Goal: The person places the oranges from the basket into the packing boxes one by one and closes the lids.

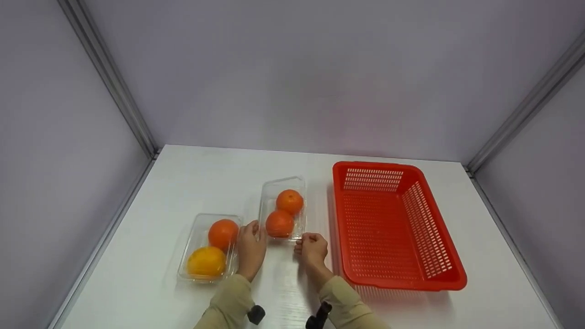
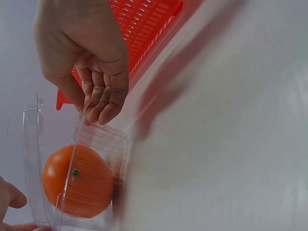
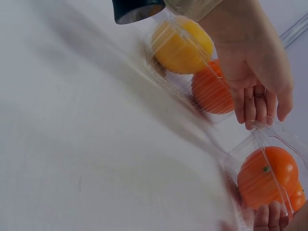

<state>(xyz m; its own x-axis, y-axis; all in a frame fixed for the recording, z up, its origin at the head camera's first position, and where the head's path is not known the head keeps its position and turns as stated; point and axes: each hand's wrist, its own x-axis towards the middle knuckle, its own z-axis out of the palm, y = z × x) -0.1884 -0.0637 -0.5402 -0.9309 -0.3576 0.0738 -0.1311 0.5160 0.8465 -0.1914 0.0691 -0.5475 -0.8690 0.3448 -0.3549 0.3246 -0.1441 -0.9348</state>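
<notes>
In the head view, a clear plastic clamshell box (image 1: 299, 185) with two oranges (image 1: 289, 201) stands at the middle of the table. My left hand (image 1: 251, 249) is at its near left corner. In the right wrist view this hand's fingertips (image 3: 251, 122) touch the rim, and the left wrist view shows the thumb (image 2: 17, 196) apart from the fingers. At the near right corner, my right hand (image 1: 313, 249) pinches the box's edge with curled fingers (image 2: 98, 110). A gap shows between the lid (image 2: 31, 144) and the base in the left wrist view.
Left of my left hand lies a second clear box (image 1: 201, 221), with an orange (image 1: 223, 234) and a yellow fruit (image 1: 206, 262) inside. A red perforated basket (image 1: 340, 219) stands to the right on the white table (image 1: 183, 173). Walls enclose the back and sides.
</notes>
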